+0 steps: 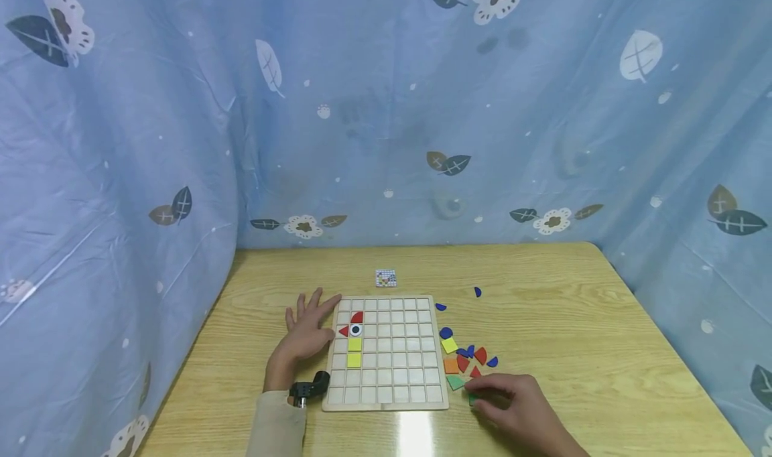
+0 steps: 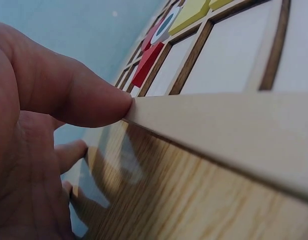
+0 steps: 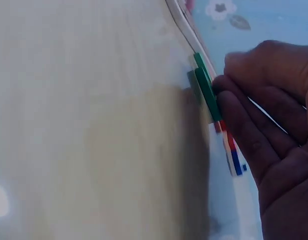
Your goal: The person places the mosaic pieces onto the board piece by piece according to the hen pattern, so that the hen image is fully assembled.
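Note:
A wooden grid board [image 1: 386,407] lies on the table, holding a red quarter-circle [image 1: 358,317], a red triangle [image 1: 344,331], a round eye piece [image 1: 356,330] and two yellow squares [image 1: 354,360]. My left hand [image 1: 307,333] rests at the board's left edge with fingers spread, its thumb touching the rim [image 2: 228,127]. To the right of the board, my right hand [image 1: 521,403] holds a green piece [image 3: 207,95] at its thumb and fingertips, low over the tabletop. The piece's full shape is partly hidden by the fingers. Another green piece [image 1: 455,382] lies beside it.
Right of the board lie an orange square [image 1: 451,366], a yellow square [image 1: 449,345], a blue circle [image 1: 446,333], several red pieces and blue half-circles [image 1: 492,362]. A small pattern card [image 1: 386,278] sits behind the board. A blue curtain [image 1: 386,108] surrounds the table.

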`<state>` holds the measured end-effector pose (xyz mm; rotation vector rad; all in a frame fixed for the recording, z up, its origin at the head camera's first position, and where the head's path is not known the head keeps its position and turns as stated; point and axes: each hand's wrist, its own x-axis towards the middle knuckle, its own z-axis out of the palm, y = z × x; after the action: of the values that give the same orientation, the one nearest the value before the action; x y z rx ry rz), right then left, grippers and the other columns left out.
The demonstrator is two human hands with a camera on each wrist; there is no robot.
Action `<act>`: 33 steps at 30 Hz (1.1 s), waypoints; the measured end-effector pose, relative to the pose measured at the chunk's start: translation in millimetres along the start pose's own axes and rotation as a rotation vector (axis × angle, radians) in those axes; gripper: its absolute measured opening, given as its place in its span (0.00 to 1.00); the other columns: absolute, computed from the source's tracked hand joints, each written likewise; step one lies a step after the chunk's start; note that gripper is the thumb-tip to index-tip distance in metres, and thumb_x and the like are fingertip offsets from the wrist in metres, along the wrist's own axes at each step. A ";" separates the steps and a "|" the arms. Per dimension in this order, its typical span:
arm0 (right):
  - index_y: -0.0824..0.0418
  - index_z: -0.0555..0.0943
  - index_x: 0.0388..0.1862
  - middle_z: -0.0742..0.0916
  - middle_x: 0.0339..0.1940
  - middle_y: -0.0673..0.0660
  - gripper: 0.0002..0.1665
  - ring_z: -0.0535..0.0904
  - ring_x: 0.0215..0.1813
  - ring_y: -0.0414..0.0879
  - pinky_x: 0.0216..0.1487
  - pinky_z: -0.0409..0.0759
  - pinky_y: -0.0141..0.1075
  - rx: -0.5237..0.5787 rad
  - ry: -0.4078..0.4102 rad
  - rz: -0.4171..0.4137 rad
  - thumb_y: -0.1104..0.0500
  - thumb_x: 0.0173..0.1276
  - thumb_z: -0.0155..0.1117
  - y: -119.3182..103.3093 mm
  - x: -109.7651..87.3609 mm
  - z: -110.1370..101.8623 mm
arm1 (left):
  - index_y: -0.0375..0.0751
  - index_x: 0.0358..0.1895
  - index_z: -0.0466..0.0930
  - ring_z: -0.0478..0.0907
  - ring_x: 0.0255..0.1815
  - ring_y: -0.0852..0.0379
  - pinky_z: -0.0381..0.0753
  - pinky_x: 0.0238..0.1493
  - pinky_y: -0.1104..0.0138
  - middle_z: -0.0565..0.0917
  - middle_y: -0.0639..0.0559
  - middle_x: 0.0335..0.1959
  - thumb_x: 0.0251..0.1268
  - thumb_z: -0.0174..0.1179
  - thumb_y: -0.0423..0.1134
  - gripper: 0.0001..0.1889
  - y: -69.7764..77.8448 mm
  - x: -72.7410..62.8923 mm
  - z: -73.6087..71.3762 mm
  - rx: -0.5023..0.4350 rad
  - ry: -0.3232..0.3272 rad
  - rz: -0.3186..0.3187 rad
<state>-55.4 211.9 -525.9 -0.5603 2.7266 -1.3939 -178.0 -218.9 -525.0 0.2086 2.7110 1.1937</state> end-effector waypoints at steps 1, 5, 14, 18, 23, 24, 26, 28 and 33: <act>0.46 0.94 0.49 0.95 0.45 0.41 0.13 0.90 0.50 0.33 0.54 0.87 0.28 -0.008 0.014 0.030 0.59 0.68 0.81 0.0 -2.3 -1.4 | 0.47 0.86 0.67 0.21 0.90 0.26 0.13 0.79 0.28 0.42 0.33 0.92 0.57 0.58 0.29 0.46 0.0 0.0 0.1 0.002 0.001 -0.001; 0.44 0.94 0.50 0.95 0.48 0.40 0.15 0.89 0.52 0.32 0.54 0.87 0.27 -0.032 0.045 0.114 0.60 0.67 0.81 -1.4 -6.0 -7.4 | 0.47 0.86 0.67 0.21 0.91 0.27 0.13 0.79 0.28 0.42 0.33 0.93 0.58 0.58 0.29 0.45 -0.5 0.5 -0.6 0.014 0.003 -0.012; 0.48 0.93 0.56 0.95 0.51 0.42 0.20 0.88 0.53 0.32 0.55 0.87 0.28 -0.099 -0.040 0.004 0.63 0.66 0.81 2.7 2.5 -10.7 | 0.46 0.85 0.68 0.22 0.90 0.26 0.13 0.79 0.28 0.43 0.32 0.92 0.56 0.59 0.29 0.46 0.6 0.9 -2.9 0.012 0.011 -0.011; 0.50 0.94 0.52 0.95 0.47 0.42 0.21 0.88 0.49 0.32 0.52 0.87 0.27 -0.114 0.008 -0.065 0.67 0.62 0.82 4.8 1.4 -6.0 | 0.46 0.85 0.68 0.22 0.90 0.26 0.13 0.79 0.28 0.43 0.32 0.92 0.56 0.59 0.29 0.46 0.9 0.3 -2.8 0.008 0.012 -0.008; 0.51 0.93 0.52 0.95 0.46 0.43 0.20 0.89 0.47 0.33 0.51 0.88 0.28 -0.164 0.038 -0.116 0.66 0.62 0.83 4.4 -0.8 -5.6 | 0.46 0.85 0.68 0.21 0.90 0.26 0.13 0.79 0.28 0.42 0.32 0.92 0.56 0.58 0.29 0.46 0.6 0.3 -2.7 0.003 0.006 -0.010; 0.50 0.93 0.52 0.95 0.47 0.43 0.20 0.89 0.48 0.32 0.52 0.88 0.28 -0.175 0.031 -0.109 0.65 0.62 0.83 4.0 -1.9 -6.7 | 0.46 0.86 0.68 0.21 0.90 0.26 0.13 0.79 0.28 0.42 0.32 0.92 0.56 0.58 0.29 0.46 0.6 0.4 -2.6 0.003 0.004 -0.010; 0.49 0.93 0.53 0.95 0.48 0.42 0.21 0.89 0.50 0.32 0.53 0.88 0.28 -0.185 0.010 -0.085 0.65 0.63 0.83 3.8 -4.6 -8.9 | 0.47 0.86 0.67 0.21 0.90 0.26 0.13 0.79 0.28 0.42 0.32 0.92 0.56 0.59 0.30 0.46 0.5 0.5 -2.2 0.006 0.001 -0.011; 0.49 0.93 0.54 0.95 0.49 0.42 0.22 0.88 0.51 0.32 0.54 0.88 0.28 -0.178 -0.014 -0.058 0.66 0.63 0.81 4.1 -7.1 -10.9 | 0.47 0.86 0.67 0.21 0.90 0.26 0.13 0.79 0.27 0.42 0.32 0.92 0.55 0.59 0.30 0.47 0.6 0.7 -1.8 0.010 -0.001 -0.013; 0.48 0.93 0.54 0.95 0.49 0.42 0.18 0.88 0.50 0.32 0.54 0.88 0.28 -0.138 -0.036 -0.003 0.65 0.67 0.79 3.9 -8.5 -11.2 | 0.48 0.86 0.67 0.21 0.91 0.26 0.13 0.79 0.28 0.43 0.33 0.92 0.55 0.59 0.30 0.47 0.7 0.6 -0.7 0.011 -0.002 -0.014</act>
<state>-50.7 225.5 -523.3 -0.5897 2.8091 -1.1900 -178.7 -218.7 -524.1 0.1917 2.7133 1.1749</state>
